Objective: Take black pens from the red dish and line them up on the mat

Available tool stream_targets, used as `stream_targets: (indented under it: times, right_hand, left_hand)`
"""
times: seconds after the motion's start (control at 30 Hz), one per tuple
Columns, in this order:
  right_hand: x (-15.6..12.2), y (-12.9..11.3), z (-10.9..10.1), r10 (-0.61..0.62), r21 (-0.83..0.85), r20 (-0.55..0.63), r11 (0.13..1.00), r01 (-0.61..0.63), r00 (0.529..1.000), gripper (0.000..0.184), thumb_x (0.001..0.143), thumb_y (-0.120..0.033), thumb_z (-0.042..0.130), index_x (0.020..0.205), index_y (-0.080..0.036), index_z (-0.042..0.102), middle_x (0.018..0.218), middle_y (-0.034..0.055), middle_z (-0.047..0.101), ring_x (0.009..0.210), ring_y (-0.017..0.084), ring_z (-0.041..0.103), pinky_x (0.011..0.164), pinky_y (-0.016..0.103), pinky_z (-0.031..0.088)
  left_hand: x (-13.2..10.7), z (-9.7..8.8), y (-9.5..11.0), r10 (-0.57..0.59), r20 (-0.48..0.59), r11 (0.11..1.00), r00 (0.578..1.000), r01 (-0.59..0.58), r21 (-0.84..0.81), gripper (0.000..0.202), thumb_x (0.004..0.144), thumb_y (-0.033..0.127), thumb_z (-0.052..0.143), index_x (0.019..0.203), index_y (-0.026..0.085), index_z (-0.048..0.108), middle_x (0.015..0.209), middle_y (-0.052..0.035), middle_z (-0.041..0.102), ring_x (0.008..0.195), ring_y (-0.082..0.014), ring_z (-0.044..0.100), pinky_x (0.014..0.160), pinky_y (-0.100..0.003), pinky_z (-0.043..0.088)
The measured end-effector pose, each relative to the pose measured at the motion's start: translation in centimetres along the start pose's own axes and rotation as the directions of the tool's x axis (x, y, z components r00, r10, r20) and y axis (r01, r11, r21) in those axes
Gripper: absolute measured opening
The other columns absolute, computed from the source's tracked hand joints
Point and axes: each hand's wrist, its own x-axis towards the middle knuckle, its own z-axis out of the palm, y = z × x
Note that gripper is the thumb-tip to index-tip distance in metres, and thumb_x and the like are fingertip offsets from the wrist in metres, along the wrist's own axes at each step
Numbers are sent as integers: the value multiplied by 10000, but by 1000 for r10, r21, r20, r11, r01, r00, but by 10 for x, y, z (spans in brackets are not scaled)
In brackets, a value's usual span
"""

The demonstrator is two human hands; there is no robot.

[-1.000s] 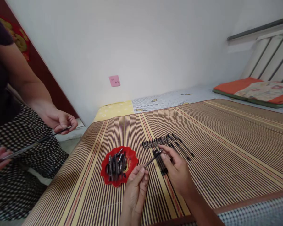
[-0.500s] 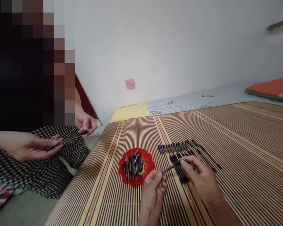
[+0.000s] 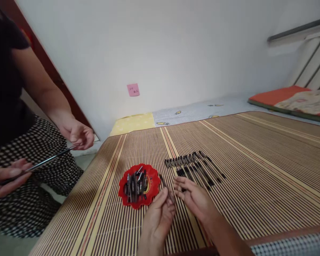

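My left hand (image 3: 158, 213) is closed on a dark pen (image 3: 163, 180), whose end sticks up past the thumb beside the red dish. Just to its right, my right hand (image 3: 196, 199) has its fingers curled together. A small dark bit shows at those fingertips, too unclear to name. Beyond my hands, a row of black pens (image 3: 202, 167) lies side by side on the striped mat. To the left, a red scalloped dish (image 3: 122, 199) holds several short dark pen pieces (image 3: 134, 186).
On the left, another person's hands (image 3: 78, 135) hold a long thin dark pen (image 3: 48, 160) beyond the mat's edge. The striped mat (image 3: 256, 188) covers the surface up to the wall. An orange patterned cushion (image 3: 272, 95) lies at the far right. A pink note (image 3: 133, 90) sticks to the wall.
The view has swung right. The pen stretched between my hands is now upright in my left hand alone, and my right hand has come off it. The other person's hands have moved farther apart.
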Motion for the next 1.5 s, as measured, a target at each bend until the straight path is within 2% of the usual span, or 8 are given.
stream_targets:
  times: [0.13,0.23,0.33,0.53,0.83,1.13,1.33,1.5]
  right_hand:
    - [-6,2,4,-9,63,121,998,1,993,305,681,-277,810,946,-187,687,1040,98,714,1052,235,673,979,366,517]
    - [-15,-3,14,-52,-82,133,995,63,990,370,781,-411,747,1046,-186,619,952,86,725,816,200,721,739,327,584]
    - [-20,-5,21,-150,-319,108,931,177,983,393,836,-564,640,935,-190,573,705,24,689,452,121,593,402,216,403]
    - [-14,4,20,-256,-426,60,868,256,965,452,796,-608,662,681,-184,555,449,-86,400,395,56,327,400,186,254]
    - [-18,-1,20,-261,-392,143,871,296,955,359,820,-516,659,861,-160,681,565,-14,576,508,116,514,501,233,428]
    - [-23,-16,14,-403,-597,361,593,540,841,217,891,-309,542,969,-190,707,830,44,669,676,152,637,646,272,514]
    - [-24,-19,9,-330,-708,283,561,428,901,431,970,-452,422,625,-207,506,494,-48,425,445,101,433,472,236,356]
    - [-24,-22,9,-206,-635,270,696,335,941,285,910,-474,551,890,-193,603,633,-26,555,581,128,554,552,237,452]
  left_hand:
    - [-5,6,21,207,-134,976,969,-214,-41,182,870,-26,562,793,69,697,774,-70,710,565,-81,638,502,-155,509]
    - [-8,8,25,303,-190,949,934,-313,-25,209,857,-57,554,769,85,679,745,-55,701,604,-107,679,561,-182,568]
    - [-9,10,23,345,-178,936,921,-353,-12,211,852,-56,564,755,100,666,731,-47,697,613,-112,687,579,-191,583]
    - [-11,16,12,386,-141,922,912,-382,56,175,834,-51,591,762,86,673,740,-59,698,621,-117,690,609,-206,598]
    - [-5,11,0,434,-91,900,896,-427,85,74,789,5,685,787,79,688,776,-81,718,670,-129,700,658,-226,601]
    - [-6,14,2,481,-57,871,875,-469,150,328,548,208,926,780,110,715,756,-47,732,675,-131,703,661,-212,595]
    - [-12,19,-1,467,33,858,884,-462,223,342,557,253,923,801,117,726,752,-55,737,677,-133,701,669,-218,578]
    - [-10,15,-5,487,25,842,873,-477,251,337,571,290,914,791,121,722,755,-51,736,677,-124,689,668,-213,567]
